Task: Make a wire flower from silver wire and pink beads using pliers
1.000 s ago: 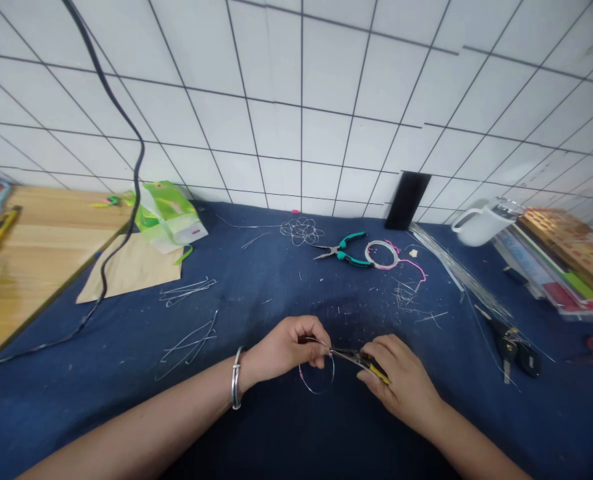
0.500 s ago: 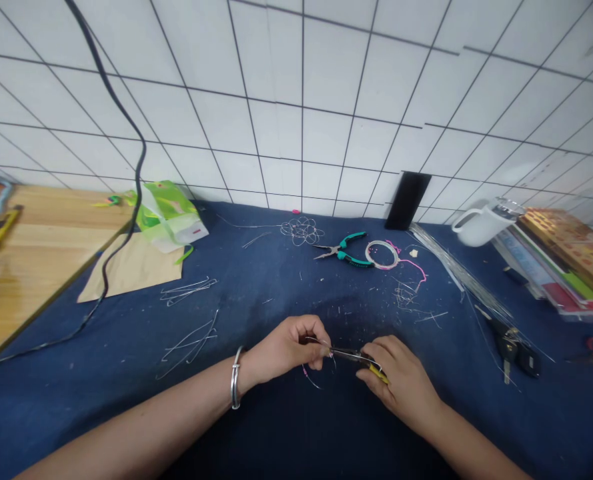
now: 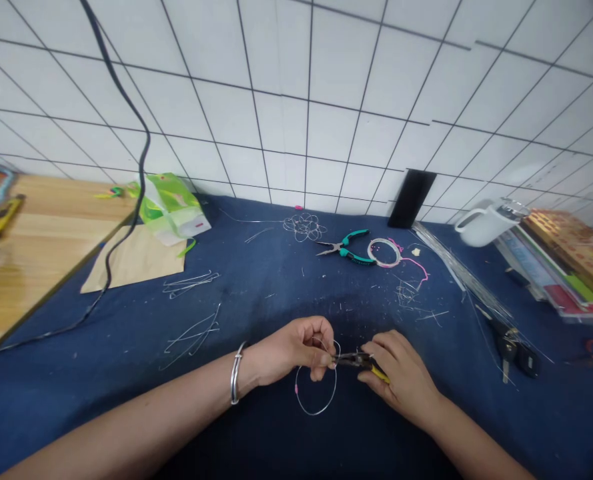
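Note:
Pinched between the thumb and fingers of my left hand [image 3: 303, 348] is a thin silver wire [image 3: 321, 411], bent into a round loop that hangs below the fingers. A small pink piece [image 3: 297, 389] sits on the loop's left side. My right hand [image 3: 401, 370] is wrapped round dark-jawed pliers [image 3: 353, 360] with yellow grips. Their jaws point left and reach the wire at my left fingertips; whether they bite on it is too small to tell. Beyond the hands lies a flower-shaped wire piece [image 3: 305, 227] with looped petals.
Teal-handled pliers [image 3: 349, 248] lie beside a white ring [image 3: 385, 253] with pink cord. Bent wires [image 3: 193, 337] lie at left, a bundle of straight wires [image 3: 443, 260] at right. Keys [image 3: 509, 350], a white mug [image 3: 483, 223] and a black cable [image 3: 143, 147] are around.
The wire loop now hangs rounder and lower beneath my left hand, with its pink piece shifted left and down. Both hands keep their grips; the view has shifted slightly.

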`<action>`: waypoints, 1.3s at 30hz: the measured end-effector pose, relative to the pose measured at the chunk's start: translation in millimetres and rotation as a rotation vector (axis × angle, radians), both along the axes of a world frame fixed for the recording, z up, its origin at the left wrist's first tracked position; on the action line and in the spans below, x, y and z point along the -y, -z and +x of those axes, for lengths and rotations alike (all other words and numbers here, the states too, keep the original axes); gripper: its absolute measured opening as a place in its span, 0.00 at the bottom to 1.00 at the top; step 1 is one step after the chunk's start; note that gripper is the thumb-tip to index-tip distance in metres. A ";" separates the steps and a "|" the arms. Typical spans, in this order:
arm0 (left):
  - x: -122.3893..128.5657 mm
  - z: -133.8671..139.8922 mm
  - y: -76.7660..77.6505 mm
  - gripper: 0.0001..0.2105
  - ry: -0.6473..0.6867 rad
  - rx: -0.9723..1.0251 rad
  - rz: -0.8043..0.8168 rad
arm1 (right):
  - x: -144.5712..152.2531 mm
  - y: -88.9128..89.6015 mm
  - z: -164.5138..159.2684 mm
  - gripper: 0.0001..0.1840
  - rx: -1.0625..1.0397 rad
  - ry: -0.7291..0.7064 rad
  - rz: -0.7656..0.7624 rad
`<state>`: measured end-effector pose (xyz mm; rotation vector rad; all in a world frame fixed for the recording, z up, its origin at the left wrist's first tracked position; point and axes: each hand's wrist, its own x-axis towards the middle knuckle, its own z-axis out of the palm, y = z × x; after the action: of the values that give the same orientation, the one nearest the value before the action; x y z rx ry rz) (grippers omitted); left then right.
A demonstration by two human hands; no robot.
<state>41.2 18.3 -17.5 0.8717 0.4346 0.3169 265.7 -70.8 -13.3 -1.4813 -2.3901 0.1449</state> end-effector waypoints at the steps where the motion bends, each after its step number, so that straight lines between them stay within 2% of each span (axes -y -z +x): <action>1: 0.3 -0.1 -0.2 0.09 0.007 0.003 -0.008 | -0.2 -0.2 0.1 0.19 0.002 -0.002 -0.009; 5: 1.0 0.5 0.0 0.08 -0.046 -0.015 0.024 | -0.9 -2.8 0.1 0.17 -0.020 0.043 -0.061; 11: 1.4 1.6 0.4 0.06 -0.260 -0.104 0.212 | 1.2 -8.5 0.9 0.14 -0.033 0.188 -0.106; 15: 3.1 2.8 0.9 0.05 -0.346 -0.180 0.340 | 4.1 -13.7 -2.1 0.14 -0.039 0.236 -0.080; 21: 8.6 4.8 3.6 0.04 -0.413 -0.275 0.495 | 6.3 -17.1 -16.2 0.16 0.091 0.299 -0.004; 30: 11.9 4.2 4.1 0.04 -0.470 -0.257 0.494 | 10.7 -17.8 -18.8 0.18 0.119 0.367 0.070; 39: 12.8 5.0 0.7 0.04 -0.485 -0.270 0.481 | 15.0 -21.6 -27.6 0.16 0.196 0.343 0.104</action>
<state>46.2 5.5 -18.2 1.2821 0.8449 0.7764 238.1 -85.8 8.3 -1.8999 -2.2017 -0.2100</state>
